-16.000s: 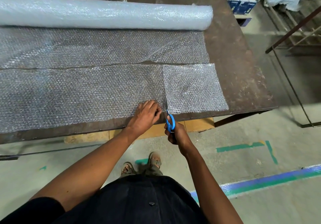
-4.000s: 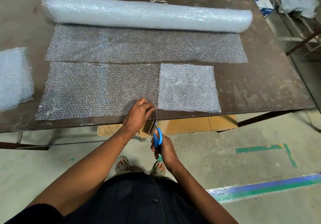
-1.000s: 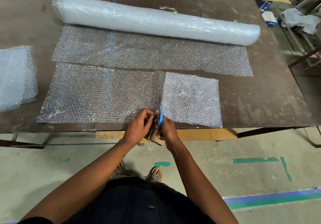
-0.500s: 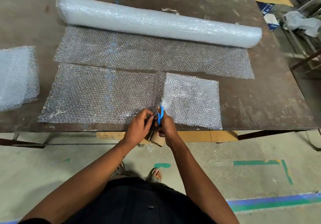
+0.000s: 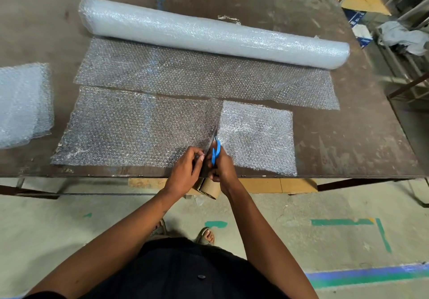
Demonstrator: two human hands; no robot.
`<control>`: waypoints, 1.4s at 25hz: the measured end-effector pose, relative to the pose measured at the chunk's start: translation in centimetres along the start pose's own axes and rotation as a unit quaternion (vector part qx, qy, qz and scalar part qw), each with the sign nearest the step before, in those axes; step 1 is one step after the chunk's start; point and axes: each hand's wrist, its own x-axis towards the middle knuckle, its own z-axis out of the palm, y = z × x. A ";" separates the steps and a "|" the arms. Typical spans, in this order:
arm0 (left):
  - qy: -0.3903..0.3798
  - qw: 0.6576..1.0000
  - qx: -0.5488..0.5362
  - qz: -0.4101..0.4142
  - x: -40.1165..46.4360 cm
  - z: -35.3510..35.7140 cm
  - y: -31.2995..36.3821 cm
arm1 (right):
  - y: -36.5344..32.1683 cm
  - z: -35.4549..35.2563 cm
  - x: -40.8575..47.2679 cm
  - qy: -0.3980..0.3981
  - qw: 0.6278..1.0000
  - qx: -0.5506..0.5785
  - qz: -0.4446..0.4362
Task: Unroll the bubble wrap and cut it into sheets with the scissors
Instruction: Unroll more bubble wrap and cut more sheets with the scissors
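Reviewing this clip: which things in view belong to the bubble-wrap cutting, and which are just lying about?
In the job:
bubble wrap roll
long strip, gripped at its near edge by the left hand
blue scissors in the right hand
cut sheet
stack of sheets at the table's left

Lying about:
cardboard roll under the table edge
blue boxes
grey cloth on the rack

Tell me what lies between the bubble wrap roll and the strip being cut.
In the head view, an unrolled layer of bubble wrap, still attached to the long white bubble wrap roll, covers that stretch down to the cut strip.
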 end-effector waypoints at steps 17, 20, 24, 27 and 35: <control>0.018 1.000 -0.011 -0.021 0.0 0.1 -0.1 | -2.2 0.3 0.0 -0.004 1.000 0.000 0.018; 0.053 0.997 -0.037 -0.038 0.2 0.2 -0.2 | -2.3 0.4 -0.4 -0.024 0.999 0.016 0.028; 0.086 0.992 -0.082 -0.046 0.1 0.1 -0.3 | -3.7 -1.0 -1.2 -0.014 0.999 -0.019 0.042; 0.093 0.988 -0.115 -0.050 0.0 0.1 -0.1 | -4.4 -2.5 -1.4 0.009 0.999 -0.029 0.034; 0.121 0.980 -0.143 -0.065 0.3 0.3 0.5 | -3.2 -2.6 -0.2 -0.053 0.998 -0.013 0.038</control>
